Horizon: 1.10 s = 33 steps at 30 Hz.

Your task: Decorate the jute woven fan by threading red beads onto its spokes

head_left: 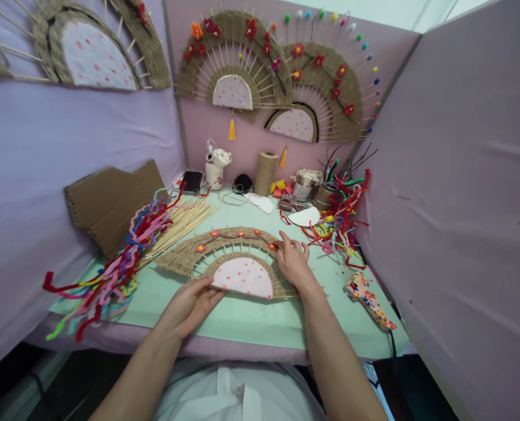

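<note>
On the mint tabletop lies a half-round woven twine fan [179,259] with thin sticks, small red flowers along its band and a spotted pink-white half-circle panel [243,277]. My left hand [194,305] grips the panel's lower left corner, thumb on top and fingers partly hidden beneath. At the fan's right side, my right hand [294,261] holds the woven band, its fingertips by the rightmost red flower [271,246]. The index finger is raised and the thumb is partly hidden.
Pipe cleaners [122,266] and thin sticks [185,225] lie left, beside folded cardboard [115,202]. A twine spool [266,173], a white half-circle [304,217] and more pipe cleaners [345,213] stand behind. A patterned glue gun [369,300] with a cord lies right. Finished fans [238,35] hang on the wall.
</note>
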Each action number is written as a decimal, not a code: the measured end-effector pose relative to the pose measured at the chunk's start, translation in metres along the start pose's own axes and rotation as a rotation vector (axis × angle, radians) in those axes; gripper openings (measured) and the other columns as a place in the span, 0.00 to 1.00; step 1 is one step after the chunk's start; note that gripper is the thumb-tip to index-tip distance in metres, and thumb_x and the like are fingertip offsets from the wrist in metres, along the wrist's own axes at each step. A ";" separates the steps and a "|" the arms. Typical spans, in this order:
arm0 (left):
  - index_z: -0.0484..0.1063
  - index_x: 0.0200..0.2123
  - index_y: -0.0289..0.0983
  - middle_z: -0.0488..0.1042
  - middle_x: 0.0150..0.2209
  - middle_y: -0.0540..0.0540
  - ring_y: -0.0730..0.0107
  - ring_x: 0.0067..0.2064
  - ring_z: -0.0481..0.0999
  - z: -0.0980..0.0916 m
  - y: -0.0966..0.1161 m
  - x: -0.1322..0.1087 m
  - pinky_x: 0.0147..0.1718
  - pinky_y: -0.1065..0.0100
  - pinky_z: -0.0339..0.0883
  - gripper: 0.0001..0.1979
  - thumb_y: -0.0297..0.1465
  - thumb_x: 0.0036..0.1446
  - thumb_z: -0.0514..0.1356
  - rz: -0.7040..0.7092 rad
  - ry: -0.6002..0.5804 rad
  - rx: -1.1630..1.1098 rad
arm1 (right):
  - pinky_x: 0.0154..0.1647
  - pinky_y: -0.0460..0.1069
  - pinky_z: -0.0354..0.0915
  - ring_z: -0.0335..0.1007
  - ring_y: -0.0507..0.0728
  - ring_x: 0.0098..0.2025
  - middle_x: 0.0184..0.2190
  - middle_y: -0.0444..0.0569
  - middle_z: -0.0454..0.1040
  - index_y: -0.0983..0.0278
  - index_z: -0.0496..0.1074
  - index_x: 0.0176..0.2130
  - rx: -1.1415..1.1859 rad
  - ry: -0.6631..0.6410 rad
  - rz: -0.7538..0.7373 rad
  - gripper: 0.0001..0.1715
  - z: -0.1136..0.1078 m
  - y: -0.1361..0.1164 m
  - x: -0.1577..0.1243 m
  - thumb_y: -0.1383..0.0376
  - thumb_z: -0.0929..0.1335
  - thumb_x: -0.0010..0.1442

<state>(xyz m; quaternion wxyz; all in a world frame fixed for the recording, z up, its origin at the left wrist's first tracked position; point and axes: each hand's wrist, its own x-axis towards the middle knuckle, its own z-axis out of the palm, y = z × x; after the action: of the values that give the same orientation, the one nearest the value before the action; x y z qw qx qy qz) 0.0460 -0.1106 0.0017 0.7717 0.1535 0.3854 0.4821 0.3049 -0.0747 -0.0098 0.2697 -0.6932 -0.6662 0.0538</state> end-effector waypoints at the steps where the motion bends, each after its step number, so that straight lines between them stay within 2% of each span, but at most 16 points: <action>1: 0.75 0.31 0.27 0.80 0.35 0.34 0.63 0.36 0.81 0.000 0.000 0.000 0.45 0.61 0.76 0.08 0.17 0.55 0.56 0.001 -0.008 -0.002 | 0.62 0.65 0.38 0.61 0.61 0.56 0.49 0.52 0.76 0.64 0.56 0.62 -0.005 -0.003 -0.001 0.30 0.000 0.000 0.000 0.68 0.56 0.62; 8: 0.75 0.32 0.27 0.80 0.36 0.34 0.62 0.38 0.81 -0.003 -0.001 0.000 0.45 0.62 0.76 0.07 0.17 0.55 0.57 -0.003 -0.030 -0.033 | 0.61 0.62 0.43 0.60 0.60 0.56 0.51 0.53 0.75 0.64 0.54 0.64 -0.016 0.041 0.009 0.31 0.002 -0.001 0.001 0.67 0.57 0.61; 12: 0.75 0.31 0.28 0.80 0.35 0.35 0.63 0.38 0.80 -0.002 0.000 -0.001 0.45 0.62 0.75 0.07 0.17 0.55 0.57 -0.013 -0.030 -0.038 | 0.61 0.63 0.43 0.61 0.61 0.54 0.50 0.52 0.75 0.63 0.56 0.63 -0.003 0.008 0.017 0.31 0.001 -0.002 0.000 0.67 0.57 0.61; 17: 0.74 0.28 0.28 0.80 0.34 0.35 0.63 0.37 0.80 -0.001 -0.003 -0.001 0.44 0.62 0.76 0.08 0.17 0.54 0.56 -0.013 -0.007 -0.056 | 0.62 0.64 0.41 0.59 0.62 0.55 0.53 0.51 0.74 0.64 0.54 0.64 0.015 0.056 -0.003 0.33 -0.017 -0.014 0.001 0.67 0.57 0.60; 20: 0.74 0.30 0.29 0.80 0.35 0.36 0.62 0.40 0.80 -0.002 -0.005 -0.001 0.46 0.62 0.75 0.07 0.17 0.54 0.57 -0.011 0.001 -0.068 | 0.63 0.66 0.39 0.58 0.63 0.57 0.54 0.52 0.73 0.64 0.54 0.64 0.002 -0.014 -0.050 0.34 -0.025 -0.026 0.009 0.68 0.57 0.59; 25: 0.74 0.33 0.30 0.80 0.37 0.36 0.63 0.41 0.80 -0.004 -0.006 0.000 0.47 0.61 0.74 0.07 0.17 0.54 0.57 -0.023 -0.013 -0.071 | 0.63 0.68 0.36 0.58 0.63 0.59 0.54 0.52 0.73 0.62 0.53 0.65 -0.026 -0.151 -0.088 0.34 -0.009 -0.032 0.029 0.67 0.57 0.60; 29: 0.74 0.32 0.30 0.80 0.36 0.37 0.62 0.41 0.80 -0.006 -0.006 0.000 0.49 0.60 0.73 0.06 0.18 0.53 0.58 -0.032 -0.028 -0.071 | 0.63 0.68 0.38 0.59 0.62 0.59 0.52 0.53 0.74 0.64 0.53 0.65 -0.054 -0.139 -0.080 0.34 0.006 -0.026 0.033 0.68 0.56 0.61; 33: 0.75 0.33 0.30 0.79 0.34 0.39 0.60 0.44 0.79 -0.008 -0.008 0.001 0.52 0.59 0.71 0.06 0.18 0.53 0.59 -0.017 -0.050 -0.090 | 0.63 0.67 0.39 0.59 0.62 0.58 0.52 0.53 0.75 0.65 0.53 0.65 -0.058 -0.118 -0.087 0.33 0.009 -0.022 0.032 0.67 0.56 0.61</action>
<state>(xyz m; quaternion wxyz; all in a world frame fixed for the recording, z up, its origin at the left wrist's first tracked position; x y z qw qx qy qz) 0.0453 -0.1145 -0.0087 0.7913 0.1276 0.3451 0.4883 0.2852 -0.0425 0.0015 0.2118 -0.6669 -0.7116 0.0635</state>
